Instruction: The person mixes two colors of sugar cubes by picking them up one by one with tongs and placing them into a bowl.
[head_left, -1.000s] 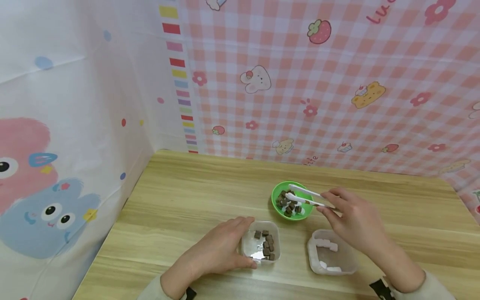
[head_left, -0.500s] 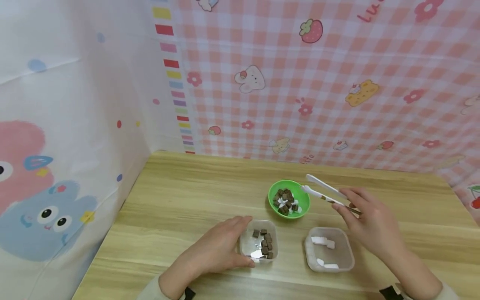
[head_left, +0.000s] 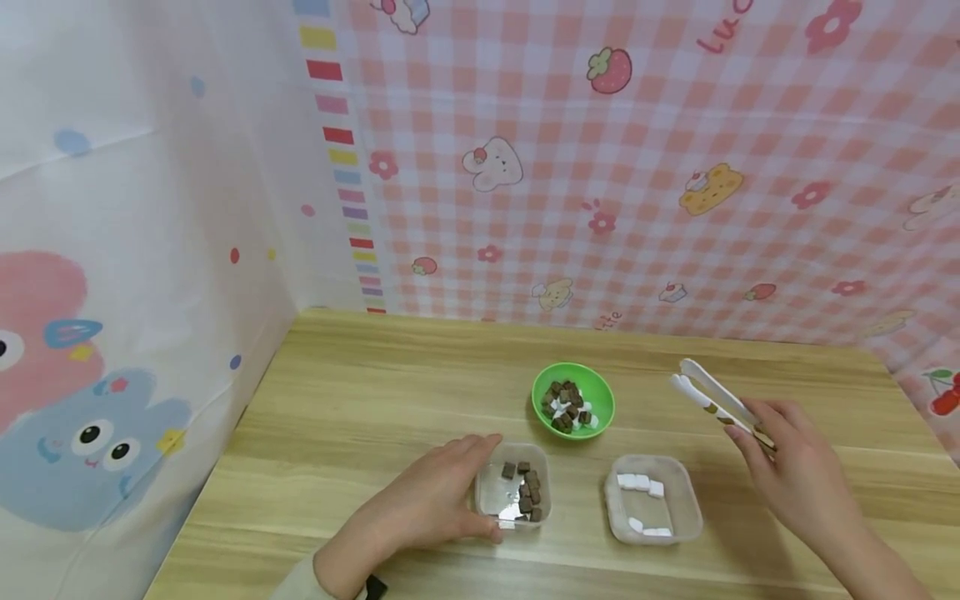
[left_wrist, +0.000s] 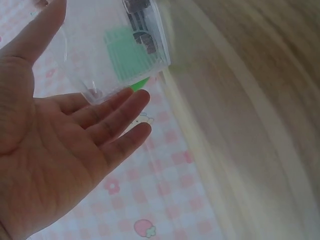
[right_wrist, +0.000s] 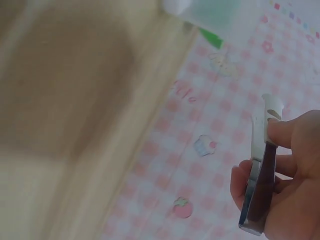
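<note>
My right hand [head_left: 802, 479] holds small white-tipped tongs [right_wrist: 260, 165] off to the right, above the table. Their tips stand slightly apart with nothing between them. At the front middle, my left hand [head_left: 420, 500] spans the near-left side of a clear plastic container [head_left: 491, 500], thumb at its front edge and fingers at its back corner. Several brown cubes [head_left: 532, 483] lie in it, mostly along the right wall. Behind it a green bowl [head_left: 603, 392] holds a mix of brown cubes and white pieces. A second plastic container [head_left: 693, 508] has several white pieces [head_left: 637, 482] inside.
The wooden table [head_left: 375, 375] ends at the back against a pink checked cloth [head_left: 465, 225]. A white printed cloth [head_left: 172, 208] hangs along the left side. The green bowl stands just behind the gap between the two containers.
My right hand has drawn the tongs from over the green bowl to the right, clear of it. The left hand stays at its container. The head view has shifted slightly.
</note>
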